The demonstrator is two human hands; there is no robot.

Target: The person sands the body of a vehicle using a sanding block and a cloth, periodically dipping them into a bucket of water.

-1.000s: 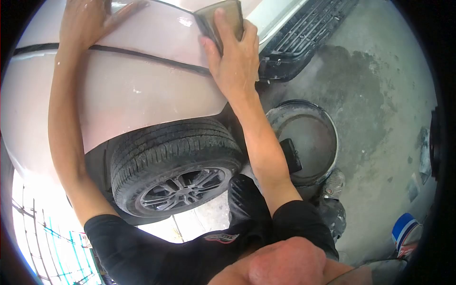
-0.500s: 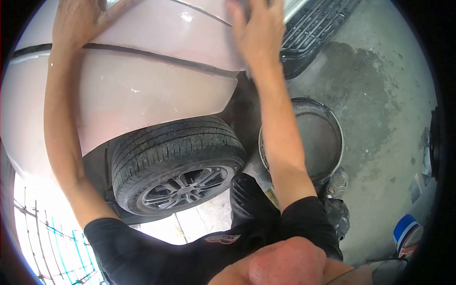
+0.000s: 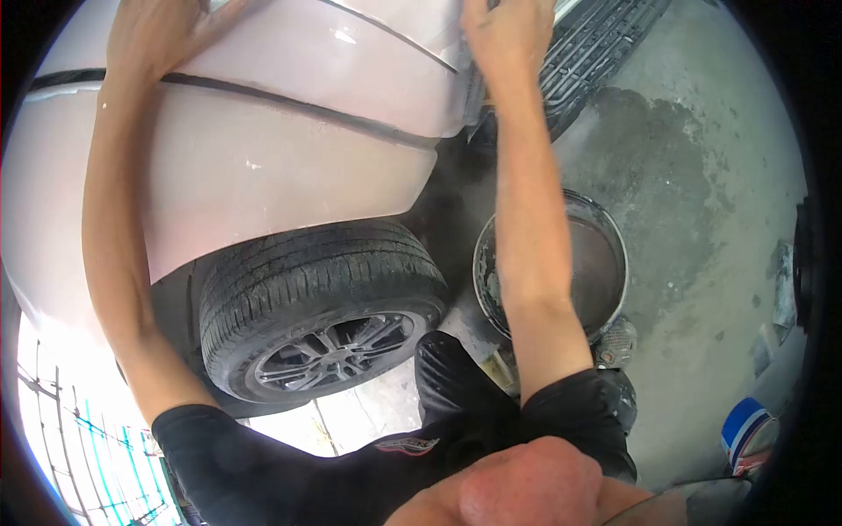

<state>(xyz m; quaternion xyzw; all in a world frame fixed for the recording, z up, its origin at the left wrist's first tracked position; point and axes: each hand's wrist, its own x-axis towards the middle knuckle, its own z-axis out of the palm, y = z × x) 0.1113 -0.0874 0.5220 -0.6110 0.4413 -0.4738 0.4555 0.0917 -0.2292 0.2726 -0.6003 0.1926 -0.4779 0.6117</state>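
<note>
My left hand (image 3: 156, 39) rests on the dull whitish-pink car body panel (image 3: 289, 158), thumb stretched out to the side; its fingertips run out of view at the top. My right hand (image 3: 513, 39) is at the panel's front edge, beside the dark grille (image 3: 601, 53). Its fingers look curled, with a small dark patch by the thumb; what they hold, if anything, I cannot make out. A dark seam (image 3: 263, 98) crosses the bodywork below my hands. The surface looks matte, with a few pale marks.
Below the panel is a tyre (image 3: 324, 272) on a spoked wheel, turned outward. A round bucket (image 3: 601, 263) with murky contents stands on the floor, partly behind my right forearm. A wet patch (image 3: 653, 158) darkens the concrete. A blue-and-white container (image 3: 747, 428) lies at the lower right.
My right hand has moved right, toward the grille and off the panel's corner. My left hand has shifted only slightly, along with the view.
</note>
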